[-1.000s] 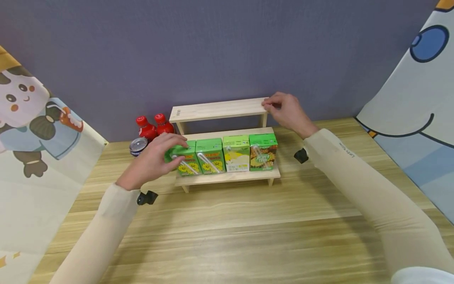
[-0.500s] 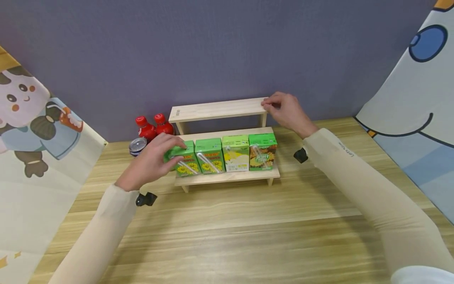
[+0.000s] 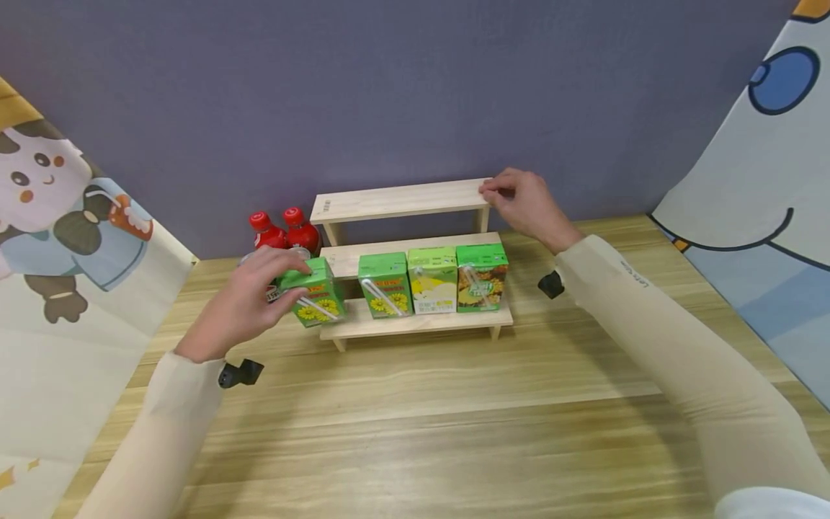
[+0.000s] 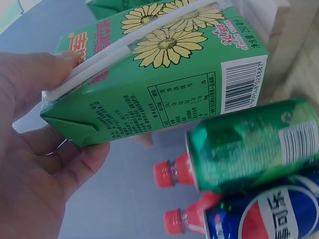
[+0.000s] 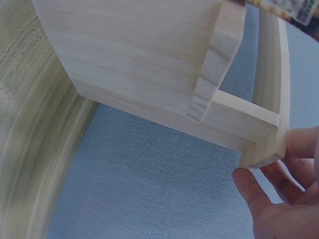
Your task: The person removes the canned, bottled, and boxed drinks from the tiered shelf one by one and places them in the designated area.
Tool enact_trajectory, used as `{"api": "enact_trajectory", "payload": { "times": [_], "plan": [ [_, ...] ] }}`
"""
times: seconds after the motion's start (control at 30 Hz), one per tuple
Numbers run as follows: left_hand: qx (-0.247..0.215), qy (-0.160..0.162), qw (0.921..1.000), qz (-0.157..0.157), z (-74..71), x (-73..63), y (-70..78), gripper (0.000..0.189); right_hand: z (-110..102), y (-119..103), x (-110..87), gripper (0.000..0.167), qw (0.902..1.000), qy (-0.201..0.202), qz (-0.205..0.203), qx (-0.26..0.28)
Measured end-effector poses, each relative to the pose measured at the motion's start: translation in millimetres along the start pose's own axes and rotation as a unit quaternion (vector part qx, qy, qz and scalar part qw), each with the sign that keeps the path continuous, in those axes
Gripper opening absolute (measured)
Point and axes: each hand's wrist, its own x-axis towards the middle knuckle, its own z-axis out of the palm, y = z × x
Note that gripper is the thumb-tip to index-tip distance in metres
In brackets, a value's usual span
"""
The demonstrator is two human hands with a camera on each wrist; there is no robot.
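Note:
In my left hand (image 3: 236, 306) is a green drink carton (image 3: 319, 297) with yellow flowers and a straw on its front. Thumb and fingers hold it near its top, slightly tilted, at the left end of the lower board of a two-step wooden shelf (image 3: 402, 200). A matching flower carton (image 3: 387, 290), a pale yellow-green carton (image 3: 433, 285) and a green-and-brown carton (image 3: 481, 280) stand in a row on that board. My right hand (image 3: 528, 209) pinches the right end of the upper board; in the right wrist view its fingertips meet the board's corner (image 5: 264, 154).
Two red-capped bottles (image 3: 302, 234) stand left of the shelf near the back wall. Beside them, the left wrist view shows a green can (image 4: 249, 144) and a blue can (image 4: 271, 211). Printed panels (image 3: 752, 180) flank the wooden table (image 3: 415, 432).
My left hand has drawn the flower carton leftward, opening a gap between it and its matching neighbour. It now covers much of the can area. The right hand stays at the upper board.

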Motion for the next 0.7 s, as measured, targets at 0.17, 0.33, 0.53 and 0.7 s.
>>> {"api": "enact_trajectory", "payload": {
  "times": [0.17, 0.33, 0.53, 0.7],
  "plan": [
    [0.009, -0.001, 0.9998, -0.015, -11.9, -10.4, 0.3, 0.04, -1.0, -0.6, -0.8, 0.024, 1.0, -0.002, 0.003, 0.004],
    [0.034, 0.004, 0.9991, -0.026, -23.7, -21.9, -1.4, 0.04, -0.4, -1.2, -0.9, 0.024, 1.0, 0.0, 0.004, 0.007],
    [0.053, 0.003, 0.998, -0.034, -31.8, -33.2, -6.6, 0.039, -0.2, -0.5, -0.6, 0.024, 0.9999, 0.0, 0.003, 0.01],
    [0.06, 0.005, 0.9976, -0.034, -29.5, -42.9, -12.7, 0.04, -0.7, 0.8, -0.2, 0.024, 1.0, 0.0, 0.005, 0.007]
  ]
}}
